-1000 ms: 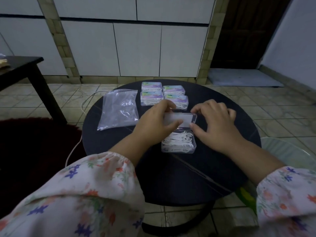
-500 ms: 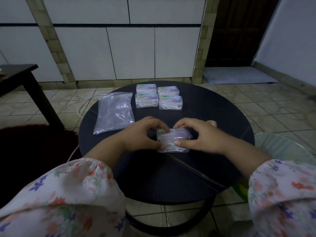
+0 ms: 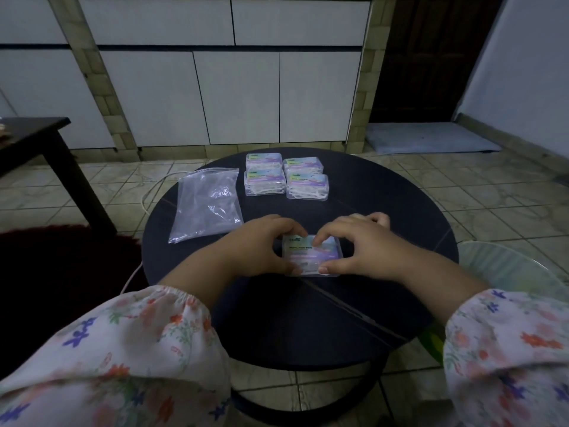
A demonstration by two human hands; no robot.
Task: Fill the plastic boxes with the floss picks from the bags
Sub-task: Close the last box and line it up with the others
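A clear plastic box (image 3: 311,254) with a pastel label lies closed at the middle of the round black table (image 3: 308,322); white floss picks show through its front side. My left hand (image 3: 261,246) grips its left end and my right hand (image 3: 357,245) grips its right end, thumbs at the near edge and fingertips on the lid. Several closed, filled boxes (image 3: 286,178) stand in a block at the table's far side. A clear plastic bag (image 3: 207,203), looking flat and nearly empty, lies to the left of them.
A dark side table (image 3: 34,143) stands at the far left, over a dark red rug (image 3: 61,272). A white cord (image 3: 151,189) runs across the tiled floor behind the bag. A pale round object (image 3: 511,272) sits low at the right of the table.
The box's lid, standing open a second ago, has been folded down shut. Both hands came down and now press on the closed box.
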